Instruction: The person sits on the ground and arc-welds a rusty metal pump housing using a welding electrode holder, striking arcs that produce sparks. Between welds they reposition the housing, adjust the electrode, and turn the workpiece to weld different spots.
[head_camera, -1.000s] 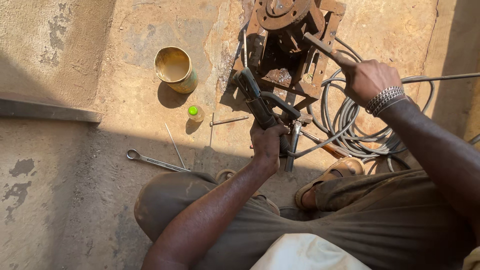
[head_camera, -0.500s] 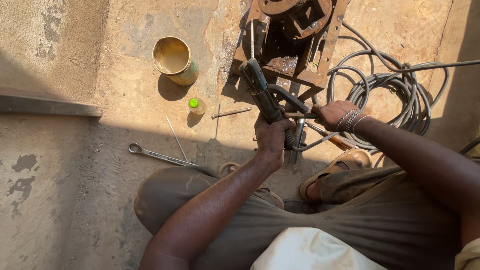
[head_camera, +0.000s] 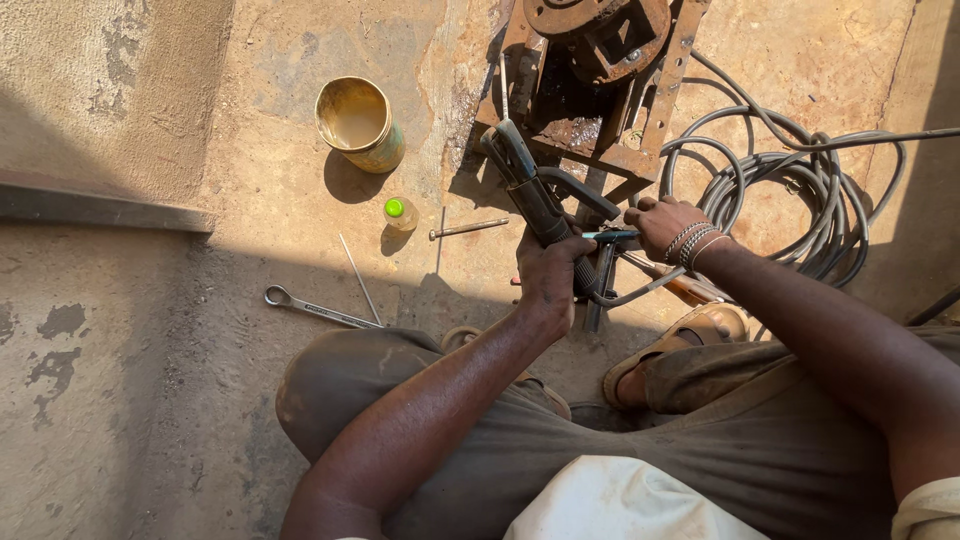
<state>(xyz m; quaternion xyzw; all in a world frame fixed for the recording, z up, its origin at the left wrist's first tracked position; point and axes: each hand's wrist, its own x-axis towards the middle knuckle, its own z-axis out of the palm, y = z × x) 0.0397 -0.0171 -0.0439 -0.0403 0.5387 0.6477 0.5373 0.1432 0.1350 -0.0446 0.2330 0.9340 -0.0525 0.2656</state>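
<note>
Holder (head_camera: 530, 195) sits in your left hand (head_camera: 548, 280), fingers wrapped tight round its grip | right hand (head_camera: 662, 225) just beside, pinching a thin rod (head_camera: 610, 236) | spanner (head_camera: 318, 310) well left.

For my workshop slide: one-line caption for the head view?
Left hand grips a welding electrode holder; right hand pinches a thin rod.

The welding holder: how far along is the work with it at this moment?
Done: the left hand grips the welding holder, tip pointing at the rusty metal frame. In hand: the right hand holds a thin rod at the holder's handle. Left: the rod is not visibly clamped at the tip, and no spark shows. The wrench lies untouched.
</note>
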